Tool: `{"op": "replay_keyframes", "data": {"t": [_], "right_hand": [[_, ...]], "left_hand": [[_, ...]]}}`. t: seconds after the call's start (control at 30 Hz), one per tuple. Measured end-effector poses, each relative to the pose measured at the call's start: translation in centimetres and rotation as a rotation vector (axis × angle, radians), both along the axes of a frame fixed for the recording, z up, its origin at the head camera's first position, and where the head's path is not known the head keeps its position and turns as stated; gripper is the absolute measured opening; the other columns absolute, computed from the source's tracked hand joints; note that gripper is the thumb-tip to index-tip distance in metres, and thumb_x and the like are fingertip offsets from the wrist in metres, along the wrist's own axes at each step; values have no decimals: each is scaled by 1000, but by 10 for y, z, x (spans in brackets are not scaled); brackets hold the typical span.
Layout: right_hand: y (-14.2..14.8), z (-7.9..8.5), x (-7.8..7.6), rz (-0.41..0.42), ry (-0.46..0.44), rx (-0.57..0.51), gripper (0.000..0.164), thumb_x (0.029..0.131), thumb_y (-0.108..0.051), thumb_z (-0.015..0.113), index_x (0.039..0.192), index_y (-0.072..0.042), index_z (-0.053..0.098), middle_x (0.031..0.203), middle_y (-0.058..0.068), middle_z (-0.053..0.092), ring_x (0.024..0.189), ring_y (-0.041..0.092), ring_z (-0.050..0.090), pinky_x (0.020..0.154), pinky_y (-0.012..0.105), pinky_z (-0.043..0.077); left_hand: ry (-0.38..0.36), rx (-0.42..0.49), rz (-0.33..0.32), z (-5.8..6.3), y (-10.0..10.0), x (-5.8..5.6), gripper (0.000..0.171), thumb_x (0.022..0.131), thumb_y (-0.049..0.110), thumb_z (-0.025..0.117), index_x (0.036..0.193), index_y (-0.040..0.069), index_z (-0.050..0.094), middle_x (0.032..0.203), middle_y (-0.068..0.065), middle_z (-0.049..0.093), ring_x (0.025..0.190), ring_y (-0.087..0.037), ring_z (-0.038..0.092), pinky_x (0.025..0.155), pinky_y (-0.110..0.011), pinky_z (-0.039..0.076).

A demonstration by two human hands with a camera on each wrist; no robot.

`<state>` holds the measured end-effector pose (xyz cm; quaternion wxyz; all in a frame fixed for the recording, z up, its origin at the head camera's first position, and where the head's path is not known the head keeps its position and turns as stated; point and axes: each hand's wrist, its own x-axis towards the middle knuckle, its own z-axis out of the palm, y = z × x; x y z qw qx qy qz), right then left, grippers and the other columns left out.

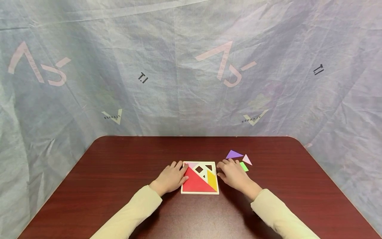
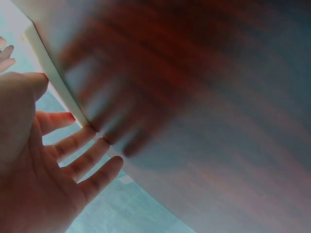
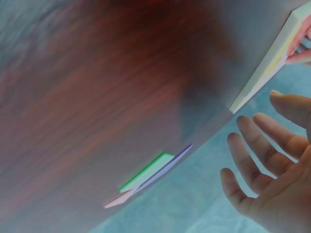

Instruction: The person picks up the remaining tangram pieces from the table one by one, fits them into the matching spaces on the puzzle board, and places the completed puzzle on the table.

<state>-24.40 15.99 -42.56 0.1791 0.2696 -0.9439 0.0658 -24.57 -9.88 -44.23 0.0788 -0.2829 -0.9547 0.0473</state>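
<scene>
A square white tangram tray (image 1: 200, 193) lies on the table with a large red piece (image 1: 197, 182), a yellow parallelogram (image 1: 212, 182) and a pink piece (image 1: 191, 164) in it. Dark gaps show in its upper right part. My left hand (image 1: 170, 178) rests at the tray's left side, thumb and index fingertips on the red piece, the other fingers spread loosely along the edge. Just right of the tray hovers my right hand (image 1: 234, 173), its fingers relaxed and nothing between them. Beyond that hand lie a purple triangle (image 1: 233, 154), a small pink triangle (image 1: 247, 160) and a green square (image 1: 244, 166), partly covered by it.
The dark reddish-brown wooden table (image 1: 128, 159) has rounded far corners. Behind it hangs a grey cloth curtain (image 1: 176, 83) printed with letters.
</scene>
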Motion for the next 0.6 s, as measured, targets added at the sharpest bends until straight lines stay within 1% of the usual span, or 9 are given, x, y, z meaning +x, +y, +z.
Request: {"op": "replay_keyframes", "data": {"t": [0.23,0.4,0.6], "right_hand": [[15,2,-4,-57,7,4,20,73,-18,74,90,-11,66,87,2,65,83,25,57,69,41,42],[26,1,-7,-80,8,-6,21,73,-18,74,91,-10,66,88,3,66,86,26,60,72,44,43],[38,2,-9,-100,3,-10,19,73,-18,74,88,-10,66,85,2,63,87,28,60,68,44,43]], "left_hand": [[16,4,-7,0,0,0,47,92,39,48,129,10,51,122,-12,48,104,-28,48,83,-40,46],[7,-2,-1,-1,0,0,49,93,40,46,131,11,49,123,-12,47,106,-28,48,85,-40,46],[9,-2,0,-1,1,0,49,93,41,46,131,11,49,122,-12,47,105,-27,48,85,-40,46]]}}
